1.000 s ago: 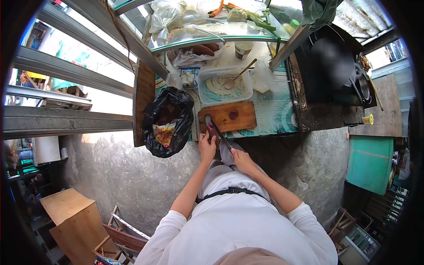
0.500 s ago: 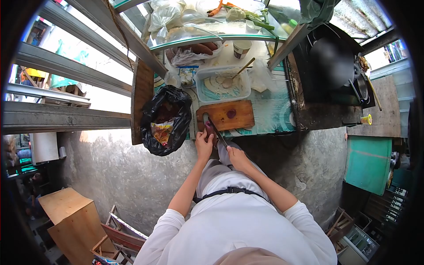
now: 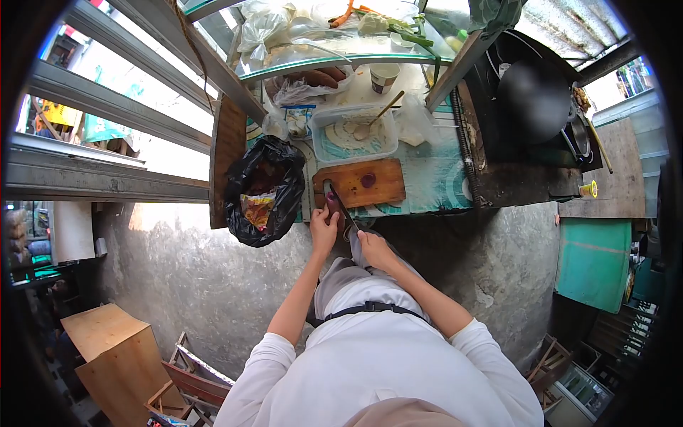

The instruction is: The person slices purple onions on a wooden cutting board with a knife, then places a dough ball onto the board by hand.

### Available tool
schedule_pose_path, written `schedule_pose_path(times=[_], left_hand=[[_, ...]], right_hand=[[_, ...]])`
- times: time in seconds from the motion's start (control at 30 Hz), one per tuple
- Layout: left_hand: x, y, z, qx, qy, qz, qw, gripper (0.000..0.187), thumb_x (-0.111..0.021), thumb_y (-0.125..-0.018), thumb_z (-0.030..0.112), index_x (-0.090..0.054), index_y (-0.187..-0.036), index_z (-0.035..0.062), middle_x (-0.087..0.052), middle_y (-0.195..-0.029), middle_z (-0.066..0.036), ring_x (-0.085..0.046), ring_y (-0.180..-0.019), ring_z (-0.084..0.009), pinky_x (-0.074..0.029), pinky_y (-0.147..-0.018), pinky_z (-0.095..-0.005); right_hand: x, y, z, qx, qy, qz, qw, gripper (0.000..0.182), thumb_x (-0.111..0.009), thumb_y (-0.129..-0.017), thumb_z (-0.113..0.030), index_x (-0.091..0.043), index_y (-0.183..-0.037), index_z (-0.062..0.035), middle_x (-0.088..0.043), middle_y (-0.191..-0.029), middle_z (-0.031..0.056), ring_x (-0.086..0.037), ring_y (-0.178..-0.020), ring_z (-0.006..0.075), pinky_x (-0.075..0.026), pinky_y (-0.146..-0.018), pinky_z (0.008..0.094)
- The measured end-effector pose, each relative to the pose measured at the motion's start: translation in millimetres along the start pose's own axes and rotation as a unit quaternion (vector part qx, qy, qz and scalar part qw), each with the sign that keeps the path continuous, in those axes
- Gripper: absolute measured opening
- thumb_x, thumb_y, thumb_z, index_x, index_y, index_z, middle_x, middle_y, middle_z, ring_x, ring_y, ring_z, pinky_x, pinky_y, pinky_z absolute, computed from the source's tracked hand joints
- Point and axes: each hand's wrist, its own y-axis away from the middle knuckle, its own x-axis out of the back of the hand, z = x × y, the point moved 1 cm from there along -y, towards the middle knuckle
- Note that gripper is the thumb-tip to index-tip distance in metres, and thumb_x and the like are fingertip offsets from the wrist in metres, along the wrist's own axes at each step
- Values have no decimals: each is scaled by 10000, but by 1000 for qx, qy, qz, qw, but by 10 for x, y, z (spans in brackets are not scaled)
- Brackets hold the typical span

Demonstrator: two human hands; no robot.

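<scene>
Shut around a purple sweet potato (image 3: pixel 332 201), my left hand (image 3: pixel 324 228) is at the front left corner of the wooden cutting board (image 3: pixel 388 188). The sweet potato's purple end lies over the board's edge. My right hand (image 3: pixel 377 251) grips a knife (image 3: pixel 345 211) by its handle. Its blade points away from me and runs along the right side of the sweet potato, close against it. A round, dark purple slice or stain (image 3: pixel 368 180) shows on the board.
Left of the board hangs a black plastic bag (image 3: pixel 290 206) with waste and a wrapper inside. Behind the board stands a plastic tub (image 3: pixel 388 149) with pale batter and a spoon. A paper cup (image 3: pixel 384 77) is farther back, with a dark wok (image 3: pixel 498 107) at the right.
The knife has shifted slightly left and forward, its tip now over the sweet potato's far end. Both hands keep their hold, and the whole view has shifted a little.
</scene>
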Motion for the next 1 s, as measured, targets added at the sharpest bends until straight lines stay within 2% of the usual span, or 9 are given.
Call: schedule_pose_path(times=[0.23, 0.33, 0.53, 0.63, 0.73, 0.77, 0.87, 0.97, 1.0], left_hand=[[-69, -25, -159, 10, 31, -7, 999, 186, -600, -866, 98, -598, -1013, -16, -446, -916, -40, -563, -790, -140, -539, -622, -261], [-88, -2, -103, 18, 93, 38, 995, 185, -650, -804, 117, -611, -922, -20, -486, -797, -106, -529, -650, -212, -439, -621, -318], [-77, -39, -113, 11, 94, 35, 995, 198, -646, -801, 119, -615, -938, -21, -492, -814, -118, -541, -695, -230, -444, -656, -319], [-76, -25, -47, -9, 54, 46, 997, 216, -643, -792, 117, -614, -953, -24, -505, -827, -137, -546, -736, -263, -442, -687, -335], [-22, 2, 183, -44, -56, 51, 996, 239, -637, -782, 111, -612, -978, -23, -518, -845, -163, -544, -792, -307, -436, -731, -361], [-27, 2, 229, -65, -100, 59, 991, 258, -632, -780, 102, -610, -1004, -23, -524, -863, -182, -538, -832, -338, -428, -766, -384], [-6, -27, 259, -62, -98, 36, 993, 292, -627, -782, 99, -600, -1047, -21, -523, -877, -188, -534, -855, -346, -423, -792, -388], [59, -98, 271, -45, -113, -1, 993, 326, -617, -802, 107, -594, -1103, -13, -539, -945, -178, -548, -895, -329, -432, -807, -371], [83, -132, 271, -62, -108, -8, 992, 330, -609, -808, 108, -587, -1115, -12, -538, -961, -180, -547, -905, -331, -432, -810, -372]], right_hand=[[5, 54, -92, -19, 14, 30, 999, 487, -282, -967, -318, -579, -872, 57, -577, -933, 304, -520, -918, 481, -404, -800, 519], [-27, 0, -43, -18, 5, 16, 1000, 493, -279, -968, -321, -585, -887, 57, -578, -945, 307, -523, -929, 478, -407, -809, 513], [28, -31, -72, -27, 19, -8, 999, 498, -269, -969, -323, -581, -907, 60, -568, -971, 313, -499, -972, 485, -396, -856, 503], [-96, -29, 27, 28, 9, 61, 998, 499, -295, -966, -373, -568, -851, 28, -611, -815, 263, -595, -729, 422, -477, -670, 465], [159, 39, -27, -150, -199, -81, 965, 479, -329, -956, -435, -534, -799, -31, -548, -632, 124, -517, -449, 230, -417, -424, 349], [176, 54, -13, -155, -259, -82, 950, 457, -355, -944, -479, -504, -782, -79, -422, -566, 6, -350, -376, 71, -268, -334, 243], [315, 143, -129, -139, -201, -43, 969, 445, -374, -945, -442, -517, -792, -48, -492, -567, 68, -450, -410, 178, -361, -396, 317], [273, 146, 34, 18, -34, 98, 994, 450, -376, -933, -424, -557, -820, -27, -613, -694, 212, -599, -643, 402, -460, -576, 466], [324, 176, -43, 12, -27, 99, 995, 443, -383, -930, -422, -561, -838, -27, -612, -733, 230, -585, -703, 426, -452, -619, 485]])
